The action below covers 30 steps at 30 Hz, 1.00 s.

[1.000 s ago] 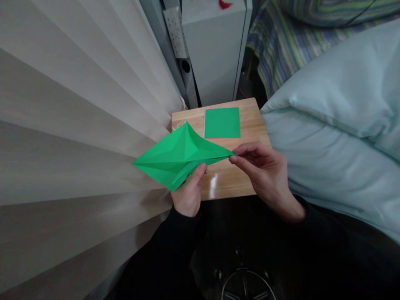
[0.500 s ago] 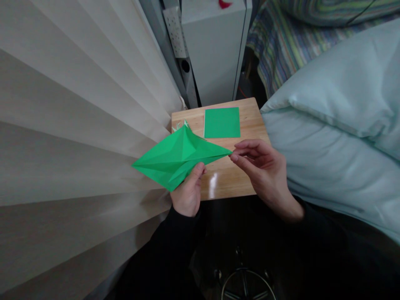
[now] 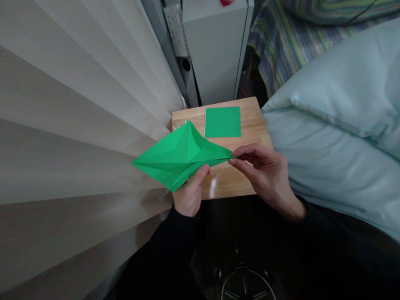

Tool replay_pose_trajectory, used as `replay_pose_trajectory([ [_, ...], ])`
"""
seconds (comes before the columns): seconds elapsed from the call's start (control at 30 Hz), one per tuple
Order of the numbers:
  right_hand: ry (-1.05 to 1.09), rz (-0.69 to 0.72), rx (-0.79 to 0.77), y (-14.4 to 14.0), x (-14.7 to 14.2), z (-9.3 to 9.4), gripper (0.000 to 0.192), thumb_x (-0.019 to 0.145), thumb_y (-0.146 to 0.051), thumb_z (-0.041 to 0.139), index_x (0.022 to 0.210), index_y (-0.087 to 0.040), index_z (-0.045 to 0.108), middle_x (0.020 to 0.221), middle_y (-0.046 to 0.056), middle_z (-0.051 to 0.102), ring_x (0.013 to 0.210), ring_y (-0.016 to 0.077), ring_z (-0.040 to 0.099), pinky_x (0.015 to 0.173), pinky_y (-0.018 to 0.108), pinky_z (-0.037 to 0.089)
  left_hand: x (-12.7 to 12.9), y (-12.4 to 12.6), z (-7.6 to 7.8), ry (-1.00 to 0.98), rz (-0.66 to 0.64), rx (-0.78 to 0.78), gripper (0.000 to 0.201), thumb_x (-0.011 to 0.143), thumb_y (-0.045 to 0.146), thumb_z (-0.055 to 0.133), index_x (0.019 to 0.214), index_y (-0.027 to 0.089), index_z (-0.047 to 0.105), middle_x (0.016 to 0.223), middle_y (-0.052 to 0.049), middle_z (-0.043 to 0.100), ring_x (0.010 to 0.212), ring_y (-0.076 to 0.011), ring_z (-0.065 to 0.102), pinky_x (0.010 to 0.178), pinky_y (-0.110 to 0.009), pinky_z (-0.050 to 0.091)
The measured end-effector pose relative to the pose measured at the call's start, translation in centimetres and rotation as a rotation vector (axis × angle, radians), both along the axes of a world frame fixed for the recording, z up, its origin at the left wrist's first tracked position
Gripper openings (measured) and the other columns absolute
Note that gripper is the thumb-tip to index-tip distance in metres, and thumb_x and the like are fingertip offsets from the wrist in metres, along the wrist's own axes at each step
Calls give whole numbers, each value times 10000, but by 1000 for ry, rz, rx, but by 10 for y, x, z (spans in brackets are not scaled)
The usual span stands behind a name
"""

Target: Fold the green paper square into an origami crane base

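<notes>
The left hand (image 3: 189, 196) grips the folded green paper (image 3: 178, 156) from beneath, thumb pressed on its lower edge; the right hand (image 3: 265, 175) pinches its right tip between thumb and fingers (image 3: 246, 151). The paper is held above the table (image 3: 228, 179), near a flat green square (image 3: 223, 121). No writing is readable.

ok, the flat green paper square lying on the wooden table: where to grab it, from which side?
Probably the near right corner of the flat green paper square. It lies flush on the wooden table, so a corner needs lifting before pinching. Its left side is crowded by the folded green paper that the left hand and right hand hold.
</notes>
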State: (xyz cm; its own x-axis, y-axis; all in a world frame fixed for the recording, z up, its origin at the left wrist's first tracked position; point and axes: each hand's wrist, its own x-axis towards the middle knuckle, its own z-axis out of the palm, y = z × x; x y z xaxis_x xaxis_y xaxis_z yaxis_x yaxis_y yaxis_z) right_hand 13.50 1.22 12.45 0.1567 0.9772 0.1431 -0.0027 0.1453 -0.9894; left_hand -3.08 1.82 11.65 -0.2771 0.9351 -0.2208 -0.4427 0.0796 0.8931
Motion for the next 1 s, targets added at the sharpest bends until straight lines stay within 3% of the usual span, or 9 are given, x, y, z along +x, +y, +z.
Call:
replay_pose_trajectory([
  [0.13, -31, 28, -9, 1, 2, -2, 127, 816, -257, 870, 897, -247, 773, 909, -6, 783, 856, 174, 740, 821, 337, 608, -4, 1, -1, 15, -30, 23, 318, 544, 261, 992, 751, 250, 751, 778, 57, 732, 730, -117, 649, 686, -258, 547],
  [0.3, -46, 31, -5, 2, 3, -3, 118, 818, -234, 865, 884, -243, 768, 900, -8, 777, 865, 173, 735, 841, 347, 598, -7, 5, -5, -13, 2, 2, 459, 469, 239, 1022, 855, 298, 779, 881, 64, 761, 837, -137, 674, 759, -275, 557],
  [0.67, 70, 1, 6, 3, 1, 1, 154, 784, -193, 878, 858, -235, 750, 860, -20, 757, 818, 148, 724, 827, 307, 625, -6, 4, -1, -18, 6, 5, 354, 499, 247, 1010, 746, 267, 757, 760, 59, 731, 726, -124, 648, 675, -266, 540],
  [0.87, 25, 25, -19, 2, 1, -2, 178, 796, -279, 884, 932, -236, 777, 930, 6, 791, 840, 175, 744, 832, 345, 636, -7, 4, -1, -64, -25, 6, 359, 526, 247, 1011, 777, 263, 755, 760, 65, 728, 720, -107, 651, 655, -243, 537],
  [1.0, -110, 27, 49, 1, 2, -1, 119, 843, -292, 848, 911, -230, 773, 899, 7, 790, 838, 181, 738, 815, 345, 615, -8, 4, -1, -55, -32, 3, 364, 537, 265, 1011, 781, 250, 740, 759, 66, 723, 716, -104, 651, 646, -241, 532],
])
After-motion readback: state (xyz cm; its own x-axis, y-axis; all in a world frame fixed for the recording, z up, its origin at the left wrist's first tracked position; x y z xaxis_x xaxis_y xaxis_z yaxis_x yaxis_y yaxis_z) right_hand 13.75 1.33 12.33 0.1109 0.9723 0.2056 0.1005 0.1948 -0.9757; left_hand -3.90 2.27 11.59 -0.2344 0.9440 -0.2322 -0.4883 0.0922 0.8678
